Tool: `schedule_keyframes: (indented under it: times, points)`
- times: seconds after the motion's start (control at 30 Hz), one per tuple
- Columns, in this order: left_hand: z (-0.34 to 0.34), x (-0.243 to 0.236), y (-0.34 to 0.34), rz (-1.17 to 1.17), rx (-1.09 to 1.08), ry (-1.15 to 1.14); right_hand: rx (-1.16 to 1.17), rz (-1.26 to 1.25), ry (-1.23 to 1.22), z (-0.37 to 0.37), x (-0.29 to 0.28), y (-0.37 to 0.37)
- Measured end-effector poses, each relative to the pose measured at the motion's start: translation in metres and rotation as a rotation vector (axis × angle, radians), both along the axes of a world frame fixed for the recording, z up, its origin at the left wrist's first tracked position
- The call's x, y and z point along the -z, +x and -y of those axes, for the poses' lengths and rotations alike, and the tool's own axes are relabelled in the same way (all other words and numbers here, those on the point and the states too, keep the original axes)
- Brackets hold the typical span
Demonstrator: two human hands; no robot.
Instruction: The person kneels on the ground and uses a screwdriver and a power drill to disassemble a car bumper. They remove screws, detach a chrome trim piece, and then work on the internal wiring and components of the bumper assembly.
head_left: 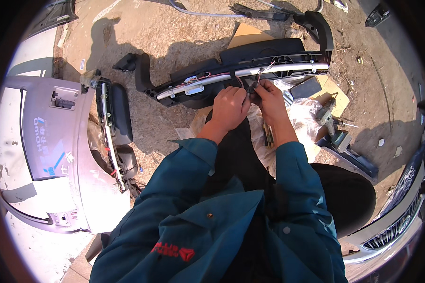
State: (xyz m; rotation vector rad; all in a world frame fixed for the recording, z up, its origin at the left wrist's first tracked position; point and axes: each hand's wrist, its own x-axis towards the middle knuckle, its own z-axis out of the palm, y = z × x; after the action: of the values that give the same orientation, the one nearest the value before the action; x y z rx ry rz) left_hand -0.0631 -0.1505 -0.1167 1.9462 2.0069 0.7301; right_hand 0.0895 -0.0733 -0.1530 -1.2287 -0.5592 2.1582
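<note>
Lilac paint covers a vehicle panel (86,162) at far left; beside it lies a short black part (122,113) with a silver tube. Beyond the hands stretches a long black assembly (264,48) carrying wires and a silver bar (243,72). Left hand (229,106), fingers curled, and right hand (270,100), pinching, grip a small dark piece (252,95) between them, near that bar. Clear plastic (303,115) lies rightward.
</note>
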Motion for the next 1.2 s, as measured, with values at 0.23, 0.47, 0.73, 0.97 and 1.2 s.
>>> schedule_keyframes:
  times: [0.23,0.47,0.73,0.97,1.2]
  points:
    - [0.0,-0.011,0.002,-0.27,0.081,0.056,-0.209,0.125,-0.051,-0.013,-0.015,0.012]
    - [0.003,-0.005,0.003,0.295,-0.113,-0.083,-0.16,0.012,-0.059,-0.012,-0.009,0.011]
    - [-0.008,-0.013,0.001,0.59,-0.139,-0.264,-0.171,-0.028,-0.063,-0.014,-0.009,0.013]
    - [-0.009,-0.006,-0.001,0.541,-0.119,-0.288,-0.172,-0.037,-0.056,-0.013,-0.007,0.013]
    - [-0.01,-0.006,-0.003,0.582,-0.107,-0.289,-0.199,-0.016,-0.016,-0.015,-0.011,0.012]
